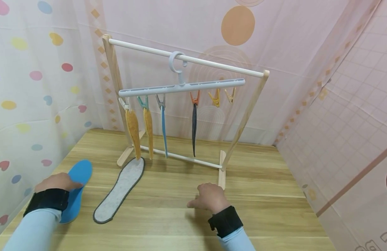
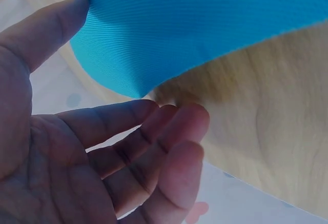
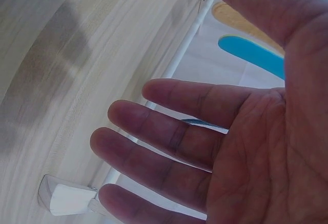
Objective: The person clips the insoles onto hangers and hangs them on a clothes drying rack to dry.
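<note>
Blue insole (image 1: 75,200) partly behind left hand (image 1: 57,182)

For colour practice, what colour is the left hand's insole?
The insole is blue, clearest in head view.

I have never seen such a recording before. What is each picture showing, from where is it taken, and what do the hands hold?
There is no machine here: a person works with two bare hands. The widest picture comes from a camera on the head, looking forward and down. The other two come from cameras on the wrists, each looking at that hand.

A wooden rack stands on the table, and a grey insole lies in front of its left end. A hanger hooks over the rack; four insoles hang from its clips, and the two rightmost clips are bare.

The left hand holds a blue insole. The right hand holds nothing, its fingers spread.
</note>
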A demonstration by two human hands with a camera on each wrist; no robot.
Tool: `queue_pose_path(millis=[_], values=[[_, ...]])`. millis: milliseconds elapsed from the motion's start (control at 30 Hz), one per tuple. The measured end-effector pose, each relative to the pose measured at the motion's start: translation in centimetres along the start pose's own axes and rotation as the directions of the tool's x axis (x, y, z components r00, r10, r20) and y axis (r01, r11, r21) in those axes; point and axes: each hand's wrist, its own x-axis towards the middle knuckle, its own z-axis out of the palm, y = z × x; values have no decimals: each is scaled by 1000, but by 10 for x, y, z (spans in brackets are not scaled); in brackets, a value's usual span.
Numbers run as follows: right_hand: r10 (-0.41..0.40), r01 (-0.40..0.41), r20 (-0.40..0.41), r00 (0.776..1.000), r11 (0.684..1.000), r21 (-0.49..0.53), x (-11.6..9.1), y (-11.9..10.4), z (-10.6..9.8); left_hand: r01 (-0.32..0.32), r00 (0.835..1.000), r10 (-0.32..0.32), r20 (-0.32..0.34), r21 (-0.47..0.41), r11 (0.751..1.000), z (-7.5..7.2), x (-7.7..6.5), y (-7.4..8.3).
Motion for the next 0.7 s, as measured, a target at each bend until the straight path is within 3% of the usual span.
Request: queue_pose_path(millis=[500, 700], values=[[-9, 9, 6, 1000, 1000, -16, 0, 0, -1, 18, 1000, -18, -7, -15, 1000, 0, -3, 7], [-15, 15, 3, 1000, 1000, -25, 0, 0, 0, -17, 999, 15, -39, -48, 999, -2, -5, 9]])
